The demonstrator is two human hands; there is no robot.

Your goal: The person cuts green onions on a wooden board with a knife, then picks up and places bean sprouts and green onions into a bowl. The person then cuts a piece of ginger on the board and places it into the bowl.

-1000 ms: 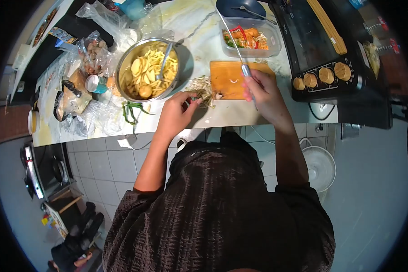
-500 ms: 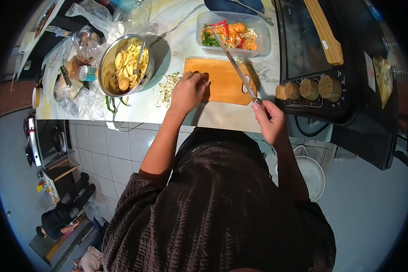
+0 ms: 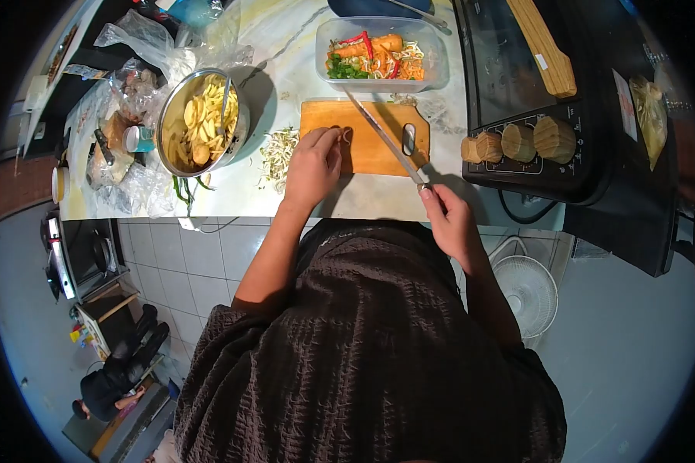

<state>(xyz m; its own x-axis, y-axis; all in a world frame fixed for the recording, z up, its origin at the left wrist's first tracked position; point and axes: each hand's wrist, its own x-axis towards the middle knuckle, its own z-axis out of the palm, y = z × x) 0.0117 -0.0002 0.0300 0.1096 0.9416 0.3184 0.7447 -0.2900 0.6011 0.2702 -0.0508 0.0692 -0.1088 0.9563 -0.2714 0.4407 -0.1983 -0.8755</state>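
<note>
My right hand (image 3: 449, 220) is closed round the handle of a long knife (image 3: 384, 139). Its blade slants up and left over the wooden cutting board (image 3: 374, 147), reaching toward a plastic container. Over the board's left part, my left hand (image 3: 314, 171) has its fingers curled together. A small pale bit shows at its fingertips, too small to name. Just left of this hand lies a pile of bean sprouts (image 3: 276, 158) on the counter. Beyond the board stands the clear plastic container (image 3: 440, 65) with carrot, red chilies, chopped greens and sprouts.
A steel pot (image 3: 242, 135) of cut, peeled pieces stands at left, near green chilies (image 3: 184, 189) and plastic bags (image 3: 150, 185). At right is a black appliance (image 3: 510, 181) with wooden knobs. A fan (image 3: 527, 293) stands below; another person (image 3: 108, 390) is at lower left.
The whole view has shifted a little, with the counter's things now further left. The knife stays in my right hand, and my left hand remains over the board with fingers curled.
</note>
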